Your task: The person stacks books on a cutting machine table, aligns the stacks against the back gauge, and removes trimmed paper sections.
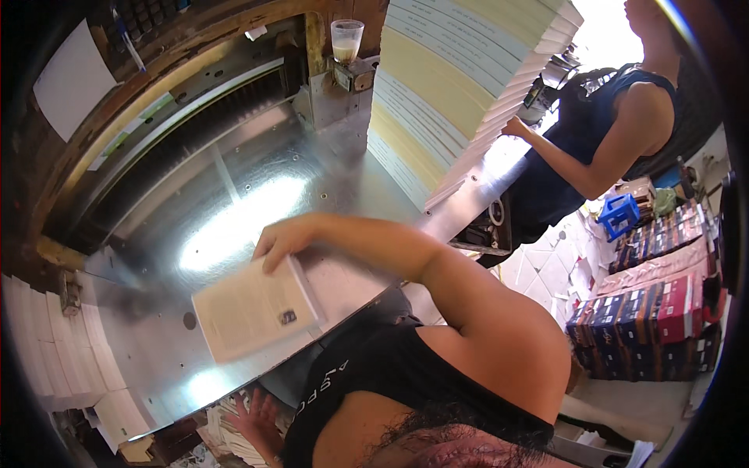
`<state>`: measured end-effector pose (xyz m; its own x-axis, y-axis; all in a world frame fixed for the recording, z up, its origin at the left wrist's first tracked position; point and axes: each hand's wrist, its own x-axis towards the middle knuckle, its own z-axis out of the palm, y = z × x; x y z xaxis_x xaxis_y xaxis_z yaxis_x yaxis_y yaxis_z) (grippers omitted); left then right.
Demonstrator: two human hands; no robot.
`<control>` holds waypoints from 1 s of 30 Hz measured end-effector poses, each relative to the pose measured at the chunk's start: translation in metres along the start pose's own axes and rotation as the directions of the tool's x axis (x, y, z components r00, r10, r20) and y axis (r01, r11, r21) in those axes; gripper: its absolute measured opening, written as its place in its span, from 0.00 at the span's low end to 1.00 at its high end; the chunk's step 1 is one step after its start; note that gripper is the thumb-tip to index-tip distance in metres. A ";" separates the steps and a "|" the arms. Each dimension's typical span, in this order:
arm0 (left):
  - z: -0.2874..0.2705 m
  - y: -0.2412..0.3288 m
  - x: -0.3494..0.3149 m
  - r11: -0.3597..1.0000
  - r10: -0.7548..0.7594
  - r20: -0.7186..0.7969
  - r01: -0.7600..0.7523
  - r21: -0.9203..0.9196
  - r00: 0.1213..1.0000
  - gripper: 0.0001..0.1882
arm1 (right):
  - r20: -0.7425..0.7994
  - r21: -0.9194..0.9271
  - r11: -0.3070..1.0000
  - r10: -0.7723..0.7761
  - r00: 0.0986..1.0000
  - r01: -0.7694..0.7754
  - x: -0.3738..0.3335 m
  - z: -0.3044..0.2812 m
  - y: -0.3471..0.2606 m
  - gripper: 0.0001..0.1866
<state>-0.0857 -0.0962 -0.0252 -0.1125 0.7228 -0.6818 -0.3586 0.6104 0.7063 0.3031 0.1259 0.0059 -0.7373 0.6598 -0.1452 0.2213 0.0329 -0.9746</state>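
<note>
Paper block (253,313), clasped by right grip (282,240), left grip (255,420) splayed

Right arm (445,277) bent (forearm (370,240) slightly blurred), right hand (287,235) curled downward; left hand (256,423) low, fingers (255,401) splayed.

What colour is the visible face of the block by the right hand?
Pale cream with a small dark patch; the head view shows the block best.
</note>
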 end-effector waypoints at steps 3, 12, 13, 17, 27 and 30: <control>-0.026 -0.010 0.013 0.994 0.055 0.261 -0.027 -0.110 0.964 0.51 | 0.108 -0.009 0.999 -0.030 0.994 0.031 0.026 0.031 -0.004 0.24; -0.037 -0.041 0.034 0.950 0.240 0.200 -0.272 0.152 0.950 0.37 | -0.426 -0.207 0.969 0.039 0.904 -0.139 -0.026 0.099 -0.024 0.41; -0.023 -0.034 0.032 0.945 0.221 0.116 -0.242 0.222 0.968 0.37 | -0.446 -0.220 0.965 0.031 0.894 -0.143 -0.034 0.104 -0.021 0.42; 0.031 -0.008 0.016 0.877 0.163 -0.265 -0.017 0.480 0.950 0.35 | -0.443 -0.290 0.940 0.037 0.896 -0.183 -0.045 0.111 -0.022 0.41; -0.042 -0.035 0.065 0.714 0.575 0.174 -0.595 0.370 0.799 0.37 | -0.490 0.174 0.985 0.082 0.868 0.005 -0.068 0.111 -0.010 0.51; -0.033 -0.020 0.062 0.668 0.590 0.221 -0.623 0.407 0.777 0.38 | -0.468 0.338 0.931 0.042 0.883 0.135 -0.080 0.108 -0.035 0.57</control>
<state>-0.1162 -0.0742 -0.0881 -0.0942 0.9930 -0.0713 0.2071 0.0896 0.9742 0.2855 -0.0095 0.0332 -0.3427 0.9352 -0.0894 -0.1095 -0.1343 -0.9849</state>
